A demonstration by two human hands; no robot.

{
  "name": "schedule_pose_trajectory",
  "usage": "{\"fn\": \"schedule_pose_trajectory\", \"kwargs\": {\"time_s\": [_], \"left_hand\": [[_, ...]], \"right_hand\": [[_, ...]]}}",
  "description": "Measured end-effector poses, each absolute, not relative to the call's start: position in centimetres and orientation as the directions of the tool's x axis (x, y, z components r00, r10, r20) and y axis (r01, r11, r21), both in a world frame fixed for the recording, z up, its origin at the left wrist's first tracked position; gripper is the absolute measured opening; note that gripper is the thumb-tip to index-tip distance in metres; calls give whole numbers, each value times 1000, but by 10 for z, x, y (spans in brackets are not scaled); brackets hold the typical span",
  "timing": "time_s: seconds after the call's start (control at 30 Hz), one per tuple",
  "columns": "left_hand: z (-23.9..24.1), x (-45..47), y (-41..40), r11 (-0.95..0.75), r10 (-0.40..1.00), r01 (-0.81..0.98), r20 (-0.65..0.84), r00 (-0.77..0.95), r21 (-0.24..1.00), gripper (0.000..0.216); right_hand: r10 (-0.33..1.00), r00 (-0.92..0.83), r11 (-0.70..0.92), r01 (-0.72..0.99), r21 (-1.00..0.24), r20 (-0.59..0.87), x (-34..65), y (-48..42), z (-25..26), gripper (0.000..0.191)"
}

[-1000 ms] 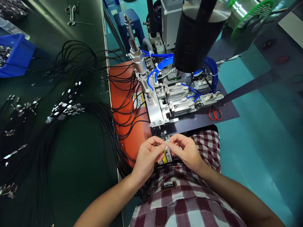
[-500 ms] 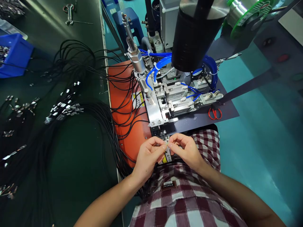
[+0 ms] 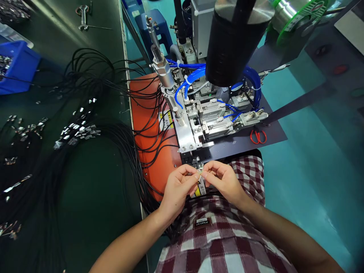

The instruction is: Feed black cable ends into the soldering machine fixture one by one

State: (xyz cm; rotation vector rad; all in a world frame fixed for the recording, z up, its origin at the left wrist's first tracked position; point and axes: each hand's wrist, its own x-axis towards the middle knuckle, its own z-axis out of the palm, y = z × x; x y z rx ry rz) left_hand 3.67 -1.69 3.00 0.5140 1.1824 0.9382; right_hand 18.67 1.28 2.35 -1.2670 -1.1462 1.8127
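My left hand (image 3: 180,184) and my right hand (image 3: 222,179) meet in front of my body, at the near end of the machine. Each has thumb and forefinger pinched, with the tips almost touching. Between them is a small shiny metal piece (image 3: 200,172), mostly covered by the fingertips, so its exact kind does not show. Just beyond the fingers lies the machine's black-and-silver track (image 3: 196,160). Below them a yellow-and-white label (image 3: 201,188) is partly visible. Black cables (image 3: 155,146) cross the orange plate (image 3: 142,110) to the left of the track.
Bundled cables with shiny metal connectors (image 3: 76,131) spread over the dark green table (image 3: 93,189). A blue bin (image 3: 21,68) and a wrench (image 3: 83,18) lie farther off. Red-handled scissors (image 3: 258,136) rest right of the machine's cylinders (image 3: 217,117). A black cylindrical housing (image 3: 237,45) hangs overhead.
Both hands stay in nearly the same place, still pinched together. Only slight fingertip movement shows around the small metal piece.
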Motion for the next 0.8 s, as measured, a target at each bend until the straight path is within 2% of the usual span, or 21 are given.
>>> {"fn": "schedule_pose_trajectory", "kwargs": {"time_s": [0.1, 0.27, 0.33, 0.4, 0.47, 0.5, 0.57, 0.73, 0.8], "left_hand": [[30, 36, -17, 539, 834, -333, -545, 81, 774, 20], [28, 37, -19, 534, 838, -315, -541, 73, 785, 19], [27, 37, -21, 461, 879, -268, -476, 10, 846, 15], [27, 38, -23, 304, 945, -147, -317, -75, 941, 9], [28, 37, -23, 156, 984, -26, -157, -87, 987, 3], [28, 37, -23, 123, 990, -3, -123, -66, 992, 3], [28, 37, -21, 152, 988, -33, -153, -25, 988, 3], [27, 35, -15, 409, 910, -247, -412, 41, 879, 14], [29, 33, -13, 454, 890, -223, -451, 70, 863, 16]], "right_hand": [[865, -349, -373, 33, -927, -361, 190, 17, 24, 16], [936, -263, -190, 182, -965, -233, 188, 16, 20, 15], [904, -308, -274, 117, -955, -297, 187, 16, 18, 19], [824, -410, -437, -20, -899, -391, 187, 17, 18, 23], [750, -498, -558, -122, -821, -435, 188, 18, 18, 26], [735, -514, -584, -146, -799, -443, 189, 19, 18, 27], [735, -505, -588, -140, -796, -454, 189, 18, 20, 29], [815, -394, -476, -37, -879, -425, 187, 16, 20, 28], [822, -389, -460, -19, -888, -417, 187, 19, 18, 27]]}}
